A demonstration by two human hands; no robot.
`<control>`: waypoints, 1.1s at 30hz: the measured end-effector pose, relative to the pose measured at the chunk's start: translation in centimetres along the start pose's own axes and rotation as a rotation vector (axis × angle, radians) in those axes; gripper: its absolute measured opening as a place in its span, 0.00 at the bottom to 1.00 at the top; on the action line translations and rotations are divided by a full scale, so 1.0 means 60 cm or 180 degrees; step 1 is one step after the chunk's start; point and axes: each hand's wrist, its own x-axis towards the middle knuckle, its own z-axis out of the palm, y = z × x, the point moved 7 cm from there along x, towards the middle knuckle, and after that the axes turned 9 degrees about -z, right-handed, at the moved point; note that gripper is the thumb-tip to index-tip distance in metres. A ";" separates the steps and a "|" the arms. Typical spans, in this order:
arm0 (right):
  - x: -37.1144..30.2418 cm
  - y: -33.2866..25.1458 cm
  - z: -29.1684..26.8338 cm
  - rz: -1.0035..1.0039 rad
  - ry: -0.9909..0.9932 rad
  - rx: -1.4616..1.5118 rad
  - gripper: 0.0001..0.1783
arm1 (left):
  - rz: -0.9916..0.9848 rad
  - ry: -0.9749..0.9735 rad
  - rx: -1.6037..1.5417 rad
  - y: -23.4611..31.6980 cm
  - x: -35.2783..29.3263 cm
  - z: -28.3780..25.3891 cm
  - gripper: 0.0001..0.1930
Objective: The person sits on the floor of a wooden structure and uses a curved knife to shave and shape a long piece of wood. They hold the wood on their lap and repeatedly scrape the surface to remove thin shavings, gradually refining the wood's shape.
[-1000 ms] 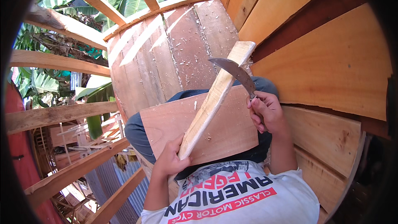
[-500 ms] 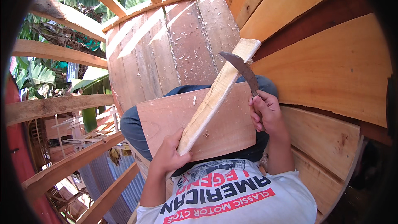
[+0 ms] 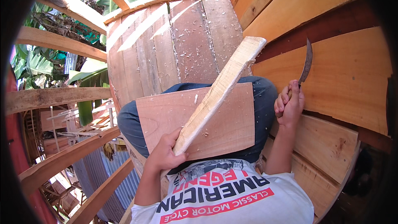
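My left hand [image 3: 166, 152] is closed round the near end of a pale wooden strip [image 3: 217, 93], which slants up and away to the right. Beneath the strip, a flat reddish-brown board [image 3: 232, 126] lies across my lap. Out to the right, my right hand [image 3: 289, 103] grips the handle of a curved knife [image 3: 307, 64], its dark blade pointing upward and apart from the strip. The fingers hide most of the handle. A small shaving [image 3: 196, 99] rests on the board, and the strip's right edge looks rough near its far end.
Wood shavings are scattered over the plank floor [image 3: 157, 58] ahead. A plank wall [image 3: 331, 74] rises close on my right, near the knife. Wooden rails [image 3: 62, 97] line the left side, with plants and corrugated metal sheets [image 3: 103, 178] beyond them.
My right hand has swung the knife away from the strip, out to the right, and the blade now points up. The left hand still holds the strip, barely shifted.
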 end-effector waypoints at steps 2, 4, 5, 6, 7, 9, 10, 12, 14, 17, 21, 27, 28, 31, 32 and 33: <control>-0.022 -0.008 0.011 0.0192 -0.0593 -0.0127 0.12 | -0.0118 -0.0013 -0.0070 -0.001 0.001 0.000 0.27; -0.062 0.000 0.036 0.0605 -0.1453 -0.0512 0.13 | -0.0107 0.0017 -0.0075 0.001 0.005 0.003 0.27; -0.090 0.015 0.054 0.0901 -0.1980 -0.0830 0.13 | -0.0086 -0.0006 -0.0063 0.003 0.009 0.007 0.27; -0.107 0.026 0.069 0.1072 -0.2270 -0.0940 0.13 | -0.0259 -0.0080 0.0001 0.001 0.008 0.010 0.31; -0.122 0.042 0.080 0.1236 -0.2554 -0.1043 0.13 | -0.0423 -0.0158 0.0075 -0.003 0.005 0.009 0.34; -0.110 0.055 0.076 0.1207 -0.2475 -0.1036 0.14 | -0.0446 -0.0133 0.0112 -0.003 0.005 0.007 0.34; -0.083 0.054 0.070 0.1011 -0.2114 -0.0925 0.14 | -0.0306 -0.0028 0.0073 0.003 0.006 0.005 0.31; -0.068 0.056 0.062 0.0826 -0.1667 -0.0789 0.15 | -0.0149 0.0077 -0.0014 0.008 0.007 0.003 0.27; -0.083 0.067 0.072 0.0842 -0.1504 -0.0735 0.15 | -0.0116 0.0087 -0.0112 0.006 0.012 0.003 0.27; -0.090 0.062 0.087 0.0339 -0.1363 -0.1133 0.15 | -0.0082 0.0146 -0.0211 0.008 0.009 0.002 0.27; -0.090 0.066 0.080 -0.0268 -0.1245 -0.1564 0.14 | -0.0105 -0.0056 -0.0054 0.001 0.008 0.002 0.27; -0.053 0.015 0.047 -0.1233 -0.0248 -0.1206 0.12 | -0.0064 -0.0061 -0.0101 -0.003 0.011 0.002 0.26; -0.049 0.008 0.054 -0.1017 -0.0436 -0.1129 0.12 | -0.0061 -0.0058 -0.0082 -0.001 0.010 0.002 0.25; -0.055 0.009 0.070 -0.0258 -0.1024 -0.0920 0.11 | -0.0059 -0.0045 0.0053 0.007 0.013 0.006 0.23; -0.069 0.019 0.086 -0.0007 -0.1515 -0.1111 0.11 | -0.0061 -0.0038 0.0109 0.010 0.014 0.008 0.22; -0.085 0.029 0.102 0.0251 -0.2006 -0.1297 0.11 | -0.0173 -0.0062 0.0109 0.006 0.014 0.009 0.26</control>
